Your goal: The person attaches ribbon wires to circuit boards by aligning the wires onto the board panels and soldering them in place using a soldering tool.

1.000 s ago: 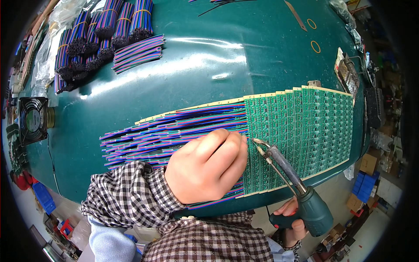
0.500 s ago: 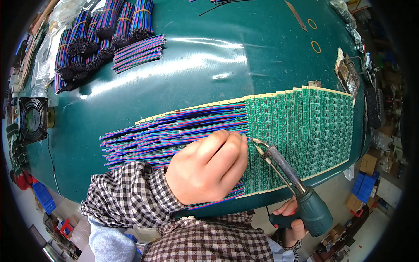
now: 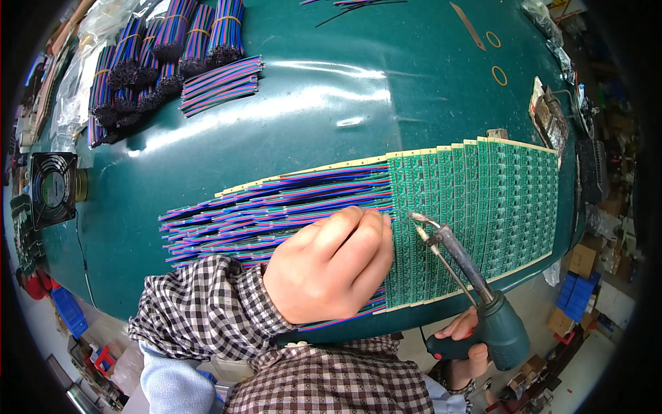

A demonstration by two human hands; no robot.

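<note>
My left hand (image 3: 331, 265) is closed in a pinch at the edge between the flat multicoloured wires (image 3: 276, 207) and the bare green circuit boards (image 3: 476, 207). The back of the hand hides what its fingertips hold. My right hand (image 3: 465, 345) is wrapped round the handle of a dark green soldering gun (image 3: 503, 331) at the table's near edge. From the gun a metal barrel and a thin feed tube reach up and left. Its bent tip (image 3: 418, 217) hovers over the boards, a little right of my left fingertips. The wires lie in rows across the boards' left part.
Bundles of wires (image 3: 172, 34) tied with bands stand at the far left, beside a loose flat stack (image 3: 221, 86). A black fan (image 3: 53, 190) sits at the left edge. A flat blade (image 3: 469, 26) and rubber bands (image 3: 499, 75) lie far right, beyond a soldering stand (image 3: 548, 117).
The soldering gun and my right hand have shifted slightly right, taking the tip away from my left fingertips. My left hand has stayed nearly in place.
</note>
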